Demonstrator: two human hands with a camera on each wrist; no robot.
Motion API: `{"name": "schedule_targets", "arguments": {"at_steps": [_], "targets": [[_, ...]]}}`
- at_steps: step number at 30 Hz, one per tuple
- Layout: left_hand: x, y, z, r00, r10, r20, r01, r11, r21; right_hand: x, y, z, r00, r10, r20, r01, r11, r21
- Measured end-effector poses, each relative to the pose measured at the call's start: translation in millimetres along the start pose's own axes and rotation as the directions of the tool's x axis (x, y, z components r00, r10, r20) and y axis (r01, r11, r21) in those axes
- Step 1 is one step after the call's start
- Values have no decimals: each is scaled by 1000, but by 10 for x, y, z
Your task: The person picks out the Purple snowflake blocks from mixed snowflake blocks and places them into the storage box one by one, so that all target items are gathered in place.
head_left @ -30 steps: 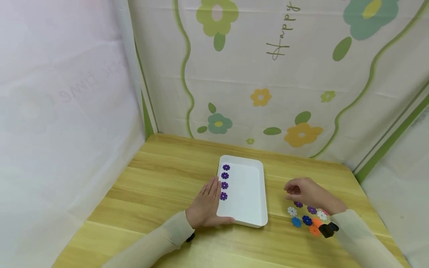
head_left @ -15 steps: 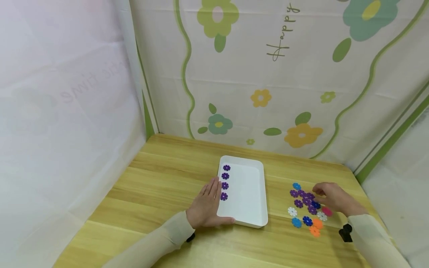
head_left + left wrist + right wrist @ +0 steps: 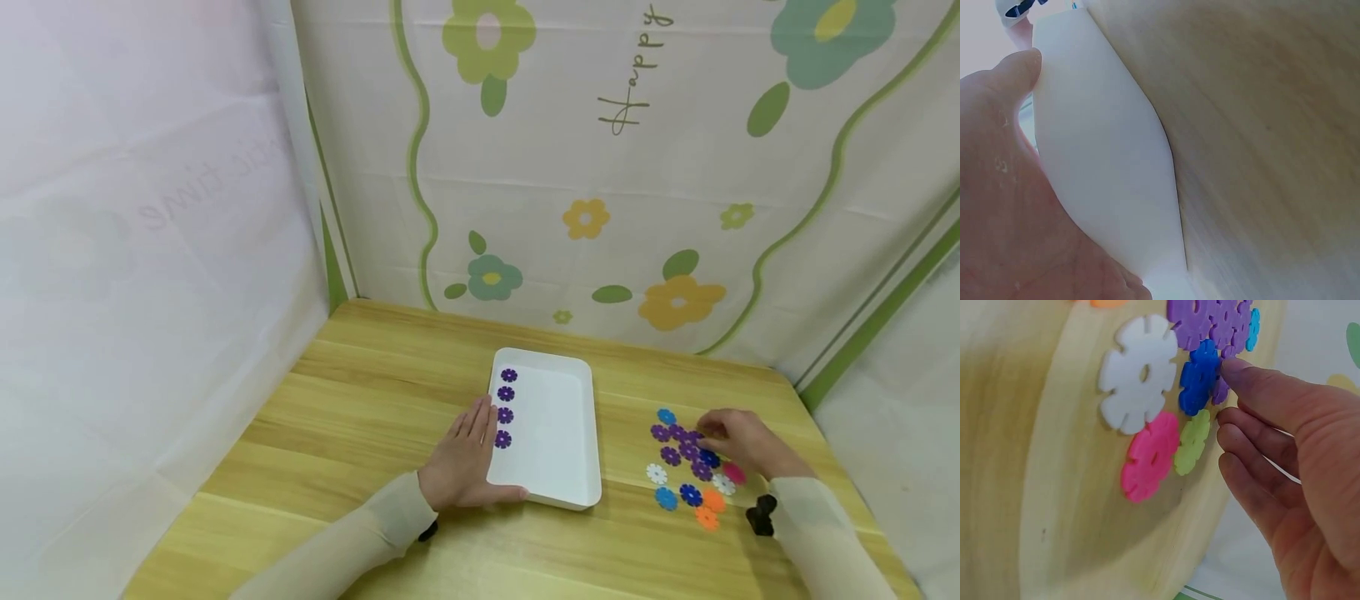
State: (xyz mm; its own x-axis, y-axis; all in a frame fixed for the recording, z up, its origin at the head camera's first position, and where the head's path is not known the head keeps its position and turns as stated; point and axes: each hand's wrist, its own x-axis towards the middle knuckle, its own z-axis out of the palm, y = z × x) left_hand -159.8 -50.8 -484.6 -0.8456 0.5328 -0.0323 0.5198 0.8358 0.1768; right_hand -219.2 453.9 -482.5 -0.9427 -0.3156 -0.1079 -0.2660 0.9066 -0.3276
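My left hand (image 3: 459, 468) lies along the near-left corner of a white tray (image 3: 547, 433), fingers straight against its side wall and thumb on the near rim. In the left wrist view the thumb (image 3: 1019, 72) rests at the tray's rim. Inside the tray, purple flower-shaped plastic discs (image 3: 506, 394) form a line along the left side. To the right, my right hand (image 3: 750, 442) is at a loose group of discs. Its thumb tip touches a purple disc (image 3: 1220, 392) beside a dark blue disc (image 3: 1199, 378); the index fingertip is hidden, so a pinch cannot be confirmed.
Around the right hand lie a white disc (image 3: 1138, 375), a pink disc (image 3: 1150, 457), a yellow-green disc (image 3: 1192, 444), light blue discs (image 3: 666, 498) and orange discs (image 3: 707, 518). The wooden table (image 3: 360, 433) meets a flower-printed cloth (image 3: 540, 167) at the back.
My right hand has moved right from between the tray and the discs onto the group, then shifted slightly among the purple ones. The left hand and tray have stayed put.
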Motion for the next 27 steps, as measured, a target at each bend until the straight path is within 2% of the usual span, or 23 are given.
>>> {"name": "schedule_targets", "arguments": {"at_steps": [7,13,16,23,27], "targets": [[-3,9,-17,1000,12,0,-12,1000,4,41,31,-28,996,55,74,-60,996,67],[10,-26,75,999,14,-39,-13,1000,3,62,46,-33,993,66,97,-78,989,129],[23,-34,114,999,10,-37,-9,1000,20,83,63,-39,993,58,105,-72,987,140],[4,15,-11,1000,6,-1,-6,1000,-5,112,59,-82,988,63,143,-85,985,151],[1,11,-8,1000,8,-7,-8,1000,1,124,7,-113,986,68,156,-93,982,163]]}}
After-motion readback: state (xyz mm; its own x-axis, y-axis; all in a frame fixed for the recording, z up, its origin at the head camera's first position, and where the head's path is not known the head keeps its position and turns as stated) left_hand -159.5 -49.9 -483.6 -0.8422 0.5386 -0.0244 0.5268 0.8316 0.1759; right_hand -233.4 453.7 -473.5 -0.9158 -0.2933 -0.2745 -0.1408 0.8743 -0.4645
